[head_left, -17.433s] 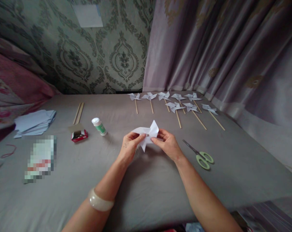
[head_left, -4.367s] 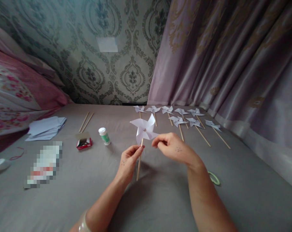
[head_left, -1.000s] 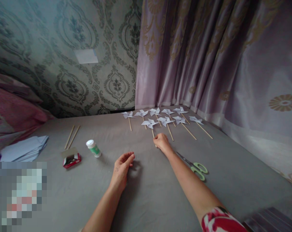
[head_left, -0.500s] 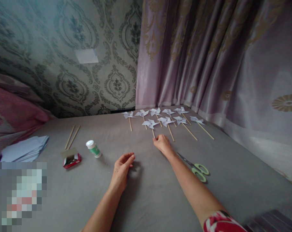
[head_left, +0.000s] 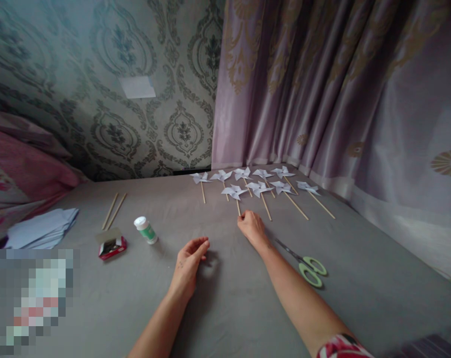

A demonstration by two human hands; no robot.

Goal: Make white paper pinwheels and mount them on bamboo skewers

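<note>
My right hand (head_left: 252, 229) is closed, its fingertips pinching the lower end of a wooden stick. That stick belongs to a white paper pinwheel (head_left: 234, 192) in the front row, lying on the grey cloth. Several more pinwheels lie around it, among them one just to its right (head_left: 258, 188) and one at the far right (head_left: 308, 187). My left hand (head_left: 191, 256) hovers low over the cloth with loosely curled fingers, a little apart, and nothing shows in it. Scissors with green handles (head_left: 310, 269) lie beside my right forearm.
Left of my left hand stands a white and green glue bottle (head_left: 146, 230). Further left are a small open red box (head_left: 112, 247), two loose wooden sticks (head_left: 114, 211) and a stack of white paper (head_left: 42, 228). A curtain (head_left: 285, 99) borders the cloth-covered surface (head_left: 232, 308).
The view has shifted slightly. My right hand stays at the pinwheel's stick, and my left hand holds nearly the same pose. The pinwheels show no clear movement.
</note>
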